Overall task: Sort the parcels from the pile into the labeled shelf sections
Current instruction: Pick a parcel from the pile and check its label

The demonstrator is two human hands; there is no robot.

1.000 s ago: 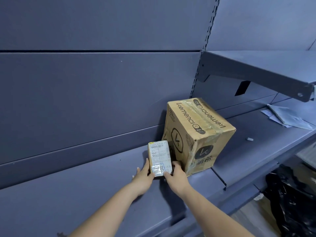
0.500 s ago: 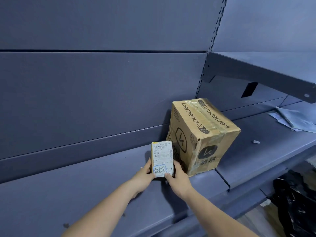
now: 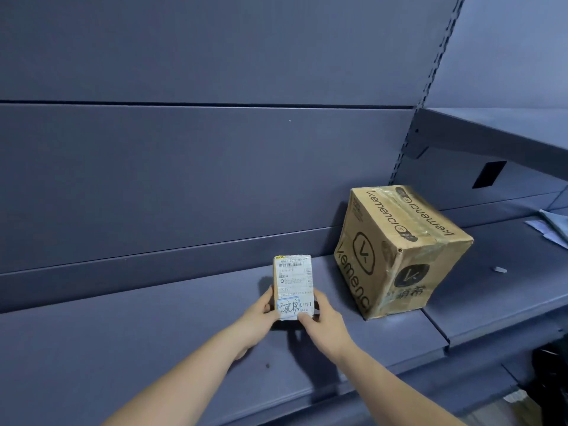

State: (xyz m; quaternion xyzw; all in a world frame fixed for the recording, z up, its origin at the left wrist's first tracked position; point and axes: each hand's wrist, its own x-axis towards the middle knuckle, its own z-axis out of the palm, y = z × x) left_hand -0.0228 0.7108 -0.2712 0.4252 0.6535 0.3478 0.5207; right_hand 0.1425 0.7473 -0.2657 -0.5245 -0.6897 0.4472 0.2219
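A person's two hands hold a small parcel upright on a dark blue metal shelf, its white shipping label facing the camera with a barcode at the top and handwritten characters in a blue-edged box near the bottom. The left hand grips the parcel's lower left edge, thumb on the front and the fingers curled out of sight behind it; the right hand pinches the lower right corner, thumb pressed on the label. Whether the parcel's base touches the shelf cannot be told, since the hands cover it. To the right, near but apart from the parcel, a larger cardboard box printed with a brand name and sealed with clear tape sits on the same shelf, turned corner-on to the viewer and close to the blue back panel. Farther right, past a slotted upright, a second shelf section carries a small pale scrap and some folded papers at the frame's edge, beneath a higher shelf.
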